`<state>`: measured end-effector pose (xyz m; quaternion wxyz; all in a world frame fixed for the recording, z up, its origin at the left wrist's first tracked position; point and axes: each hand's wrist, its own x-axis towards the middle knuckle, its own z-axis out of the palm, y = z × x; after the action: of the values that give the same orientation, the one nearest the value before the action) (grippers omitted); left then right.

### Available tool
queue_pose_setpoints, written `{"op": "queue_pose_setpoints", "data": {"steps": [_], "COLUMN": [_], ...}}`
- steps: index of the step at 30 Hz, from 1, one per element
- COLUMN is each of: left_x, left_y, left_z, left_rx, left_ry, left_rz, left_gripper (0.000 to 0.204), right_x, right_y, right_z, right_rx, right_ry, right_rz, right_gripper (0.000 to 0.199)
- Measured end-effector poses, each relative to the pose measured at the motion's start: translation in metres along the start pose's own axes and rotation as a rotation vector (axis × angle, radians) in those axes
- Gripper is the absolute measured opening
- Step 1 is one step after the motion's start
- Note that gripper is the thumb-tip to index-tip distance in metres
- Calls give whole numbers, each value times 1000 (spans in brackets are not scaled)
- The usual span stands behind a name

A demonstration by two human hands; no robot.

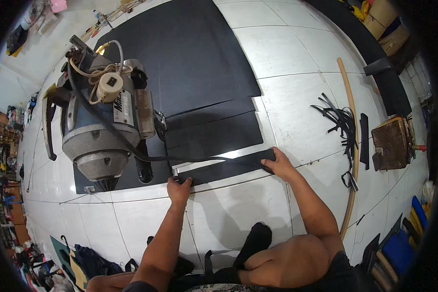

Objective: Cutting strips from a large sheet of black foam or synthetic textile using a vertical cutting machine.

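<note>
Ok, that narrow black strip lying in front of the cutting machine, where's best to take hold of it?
By its two ends, from the near side: the narrow black strip lies flat and long, so it would likely sag if pinched mid-length. The left hand and right hand already press on those ends.

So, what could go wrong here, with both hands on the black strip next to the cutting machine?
1. The left hand presses the narrow black cut strip close beside the grey motor-driven cutting machine; fingers could possibly get caught.
2. The machine's black power cable lies across the large black sheet toward the right hand; it may snag or be cut.
</note>
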<state>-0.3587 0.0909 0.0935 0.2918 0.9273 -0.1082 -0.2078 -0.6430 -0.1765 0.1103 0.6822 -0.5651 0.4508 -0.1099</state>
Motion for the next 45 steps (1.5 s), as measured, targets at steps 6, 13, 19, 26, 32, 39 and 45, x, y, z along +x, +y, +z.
{"op": "queue_pose_setpoints", "data": {"steps": [6,13,19,26,32,39,45], "left_x": [6,-21,-15,57,56,75,66], "left_y": [-9,29,42,37,61,42,57], "left_z": [6,-10,-44,-36,-20,-30,-31], "left_rx": [-160,-240,-469,-502,-152,41,-48], "left_ry": [-82,-186,-173,-33,-80,51,-122], "left_rz": [-106,-8,190,370,282,330,43], "left_gripper": [63,55,40,31,33,37,44], "right_x": [-4,-7,1,35,72,77,74], "right_y": [-11,-13,-45,-94,-50,-69,-67], "right_z": [-1,-5,-1,29,-7,21,20], "right_rx": [41,25,-60,-77,-676,-511,-643], "right_ry": [-43,-2,30,77,189,165,236], "right_rz": [9,-15,-89,-24,-92,123,170], "right_gripper": [34,38,40,39,67,71,78]}}
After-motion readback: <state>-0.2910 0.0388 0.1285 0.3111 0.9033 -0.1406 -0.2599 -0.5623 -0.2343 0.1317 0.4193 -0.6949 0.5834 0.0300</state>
